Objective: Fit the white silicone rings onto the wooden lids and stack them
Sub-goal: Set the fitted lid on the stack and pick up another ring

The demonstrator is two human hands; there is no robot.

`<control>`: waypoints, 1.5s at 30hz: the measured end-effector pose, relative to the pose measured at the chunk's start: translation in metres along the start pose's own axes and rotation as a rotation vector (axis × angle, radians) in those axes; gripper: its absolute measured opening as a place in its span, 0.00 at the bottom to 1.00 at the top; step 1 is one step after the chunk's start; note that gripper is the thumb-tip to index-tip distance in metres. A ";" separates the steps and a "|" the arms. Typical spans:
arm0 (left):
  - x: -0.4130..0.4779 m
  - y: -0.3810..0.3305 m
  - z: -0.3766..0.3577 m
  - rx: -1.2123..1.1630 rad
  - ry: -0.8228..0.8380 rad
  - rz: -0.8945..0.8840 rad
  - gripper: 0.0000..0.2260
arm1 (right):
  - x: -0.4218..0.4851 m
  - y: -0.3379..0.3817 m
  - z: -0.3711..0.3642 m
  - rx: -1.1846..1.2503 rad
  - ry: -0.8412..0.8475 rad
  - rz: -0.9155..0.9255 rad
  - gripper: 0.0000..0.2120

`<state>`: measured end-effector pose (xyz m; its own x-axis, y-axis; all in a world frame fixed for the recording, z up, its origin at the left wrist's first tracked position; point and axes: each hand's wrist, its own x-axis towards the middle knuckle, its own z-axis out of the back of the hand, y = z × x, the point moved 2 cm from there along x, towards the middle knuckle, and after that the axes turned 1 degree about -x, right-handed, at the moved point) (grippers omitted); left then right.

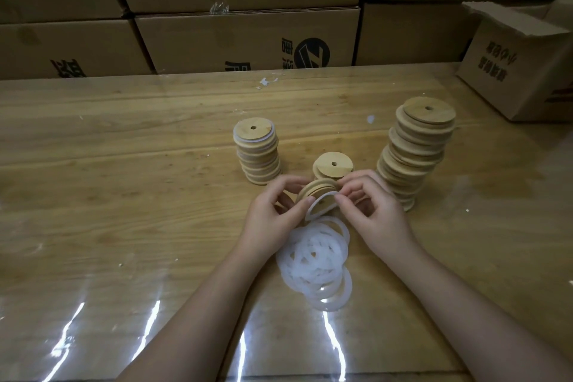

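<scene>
Your hands are close together over the middle of the table (pixel 124 164), both clamped on the same piece. Your left hand (pixel 279 206) grips a lid (pixel 316 189) by its left edge, fingers curled behind it and thumb at the front, so the lid is tilted up on edge off the table. Your right hand (pixel 370 205) pinches a ring (pixel 324 195) between thumb and forefinger at the lid's upper right edge. The ring arcs across the lid's near face, from your right fingertips down to your left thumb. I cannot tell how much of it is seated on the lid.

Just in front of your hands, between your wrists, a loose pile of rings (pixel 310 270) lies flat on the table.

Behind your hands stand three stacks of lids. The left stack (pixel 257 152) shows white rings between its lids. The short stack (pixel 333 164) sits directly behind the held lid, partly hidden by your fingers. The right stack (pixel 415 152) is the tallest and uneven, its lids shifted sideways.

Closed boxes (pixel 248 37) line the far edge, and an open box (pixel 521 65) sits at the far right corner.
</scene>
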<state>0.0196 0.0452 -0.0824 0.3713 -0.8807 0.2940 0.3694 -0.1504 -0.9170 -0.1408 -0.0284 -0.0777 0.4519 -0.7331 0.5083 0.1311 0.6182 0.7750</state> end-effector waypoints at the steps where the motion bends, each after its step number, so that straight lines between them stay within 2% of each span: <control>1: 0.000 0.000 0.000 0.005 0.005 -0.008 0.10 | 0.000 -0.001 0.000 -0.002 -0.002 -0.007 0.03; 7: -0.003 -0.002 -0.002 0.041 0.002 -0.068 0.06 | 0.000 -0.006 -0.002 -0.007 -0.003 -0.039 0.04; 10: -0.004 -0.002 -0.004 0.161 0.011 -0.100 0.09 | 0.001 -0.007 -0.002 -0.014 -0.011 -0.039 0.04; 14: -0.005 -0.001 -0.005 0.287 -0.060 -0.173 0.04 | 0.000 -0.008 -0.001 -0.011 -0.015 -0.048 0.04; 18: -0.004 0.001 -0.004 0.255 -0.068 -0.126 0.05 | 0.001 -0.007 -0.001 -0.007 -0.015 -0.044 0.02; 27: -0.004 0.003 -0.002 0.222 -0.092 -0.068 0.01 | 0.001 -0.012 -0.002 0.059 -0.018 -0.088 0.03; 45: -0.001 0.001 0.000 0.203 -0.111 0.024 0.04 | 0.001 -0.014 -0.003 0.073 0.033 -0.141 0.03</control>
<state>0.0200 0.0463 -0.0839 0.4695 -0.8263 0.3112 0.5190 -0.0268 -0.8543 -0.1399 -0.0374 -0.0892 0.4626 -0.8006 0.3808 0.1317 0.4868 0.8636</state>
